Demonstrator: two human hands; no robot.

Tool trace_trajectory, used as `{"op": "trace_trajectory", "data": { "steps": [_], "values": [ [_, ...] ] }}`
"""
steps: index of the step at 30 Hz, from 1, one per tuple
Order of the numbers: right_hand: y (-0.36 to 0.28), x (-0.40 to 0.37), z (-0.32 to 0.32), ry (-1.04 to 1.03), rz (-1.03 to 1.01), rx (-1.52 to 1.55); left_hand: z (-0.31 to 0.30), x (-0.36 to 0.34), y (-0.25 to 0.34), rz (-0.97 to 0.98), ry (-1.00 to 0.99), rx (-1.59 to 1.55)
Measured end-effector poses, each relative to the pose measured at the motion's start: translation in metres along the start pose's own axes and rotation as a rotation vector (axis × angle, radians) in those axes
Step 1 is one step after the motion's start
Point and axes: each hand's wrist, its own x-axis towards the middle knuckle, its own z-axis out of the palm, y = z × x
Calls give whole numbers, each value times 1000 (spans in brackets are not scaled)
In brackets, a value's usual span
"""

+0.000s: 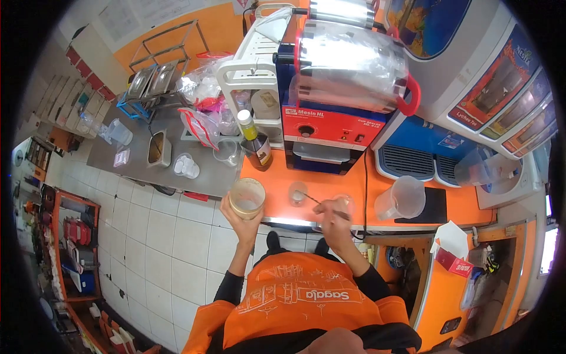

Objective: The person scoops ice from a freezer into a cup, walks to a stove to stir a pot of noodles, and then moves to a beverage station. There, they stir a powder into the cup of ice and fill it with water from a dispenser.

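My left hand (pixel 240 224) is wrapped around a wide, pale, translucent jar (pixel 247 197), tilted so that its round mouth faces up toward me. My right hand (pixel 336 225) grips a thin metal spoon (pixel 315 200). The spoon's far end reaches to a small clear cup (pixel 297 193) on the orange counter. What lies in that cup is too small to make out. Just behind my right hand stands another clear cup (pixel 343 202), partly hidden by the fingers. A dark bottle (pixel 256 147) with a yellow-green neck and white cap stands beyond the jar.
A red and blue cup sealer (pixel 330 127) stands at the back of the counter (pixel 277 177). To its right are a drinks dispenser (pixel 407 159) and a clear measuring jug (pixel 402 197). On the left, a grey table (pixel 127 162) bears a metal container (pixel 159 148) and plastic bags (pixel 200 127).
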Motion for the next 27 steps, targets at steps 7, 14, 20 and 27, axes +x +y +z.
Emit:
{"op": "trace_trajectory", "data": {
  "steps": [7, 14, 20, 27],
  "values": [
    [13, 19, 26, -148, 144, 35, -7, 0, -5, 7, 7, -14],
    [6, 25, 15, -224, 389, 147, -9, 0, 2, -16, 13, 0],
    [3, 24, 3, -301, 379, 148, -7, -1, 0, -27, -7, 2],
    [57, -15, -9, -456, 375, -275, -12, -2, 5, -56, -34, -35]
  ]
}}
